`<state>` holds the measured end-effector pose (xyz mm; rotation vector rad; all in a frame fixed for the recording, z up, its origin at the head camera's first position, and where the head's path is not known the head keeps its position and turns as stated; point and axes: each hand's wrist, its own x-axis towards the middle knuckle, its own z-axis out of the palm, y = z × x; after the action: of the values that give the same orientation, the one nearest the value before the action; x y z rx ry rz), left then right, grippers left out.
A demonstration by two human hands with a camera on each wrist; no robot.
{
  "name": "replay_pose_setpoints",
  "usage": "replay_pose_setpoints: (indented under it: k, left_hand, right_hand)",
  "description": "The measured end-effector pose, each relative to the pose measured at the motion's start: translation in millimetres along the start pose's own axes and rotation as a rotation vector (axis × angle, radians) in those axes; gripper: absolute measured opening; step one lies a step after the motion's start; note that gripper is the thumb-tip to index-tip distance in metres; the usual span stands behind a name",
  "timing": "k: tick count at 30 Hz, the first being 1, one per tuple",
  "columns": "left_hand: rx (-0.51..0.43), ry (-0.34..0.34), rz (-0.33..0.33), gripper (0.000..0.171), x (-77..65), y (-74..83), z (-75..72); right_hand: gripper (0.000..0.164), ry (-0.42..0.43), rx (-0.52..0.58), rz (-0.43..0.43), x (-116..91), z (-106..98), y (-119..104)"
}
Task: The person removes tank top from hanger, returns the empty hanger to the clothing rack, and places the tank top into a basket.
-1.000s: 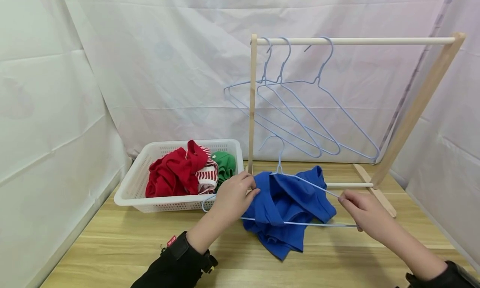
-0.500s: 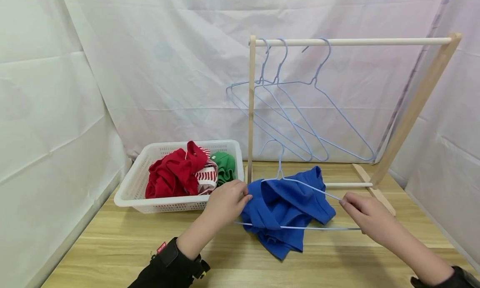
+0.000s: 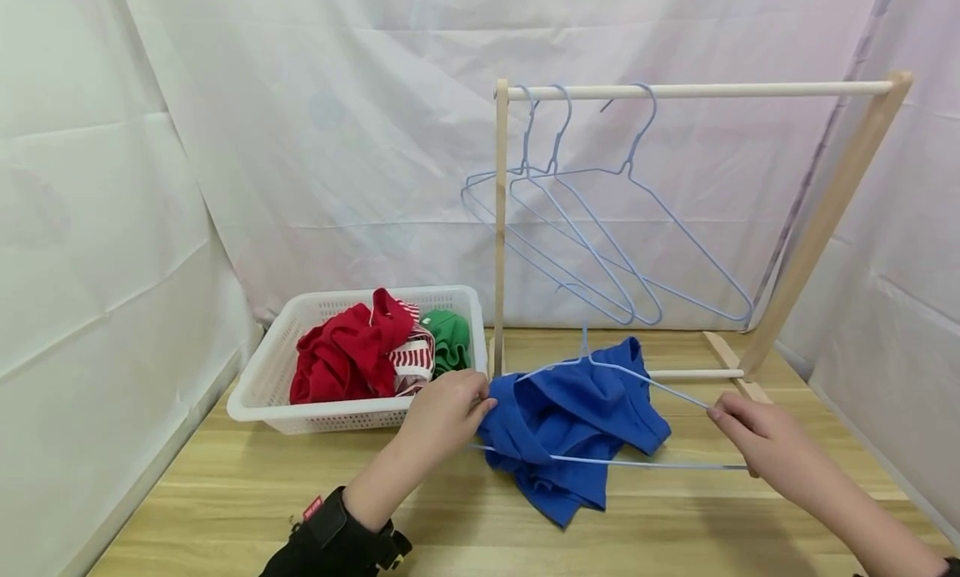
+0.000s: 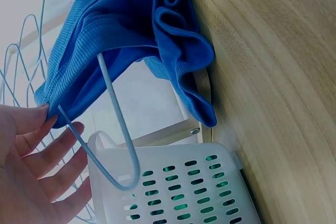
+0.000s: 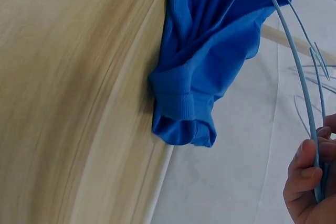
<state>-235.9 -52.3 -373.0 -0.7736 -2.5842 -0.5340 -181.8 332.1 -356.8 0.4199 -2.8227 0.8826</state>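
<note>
A blue knit garment (image 3: 600,402) with ribbed edges lies bunched on the table, partly raised. My left hand (image 3: 446,410) pinches its ribbed edge between thumb and forefinger, the other fingers spread loosely in the left wrist view. Through the garment's opening runs a light-blue wire hanger (image 4: 116,106), whose rounded left end sticks out beside my left fingers. My right hand (image 3: 765,444) grips the hanger's right end, fingers curled round the wire (image 5: 302,74). In the head view the hanger's hook points up and back, its shoulders lying over the cloth.
A white basket (image 3: 345,417) at the left holds red clothes (image 3: 341,356), a red-and-white striped piece (image 3: 412,360) and a green one (image 3: 447,339). Behind stands a wooden rack (image 3: 817,223) with three hangers on its white rail (image 3: 750,90). White curtains surround the table (image 3: 225,502).
My right hand has moved right and slightly down, drawing the hanger right and tilting its hook back. My left hand has shifted left and down with the garment's edge.
</note>
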Motion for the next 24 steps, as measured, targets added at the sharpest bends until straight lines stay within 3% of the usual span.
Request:
replay_pose_setpoints:
  k: [24]
  left_hand:
    - [-0.059,0.066,-0.040,0.012,2.3,-3.7,-9.6]
  right_hand:
    - [0.033,-0.048,0.139,0.157,-17.9,-23.3,45.3]
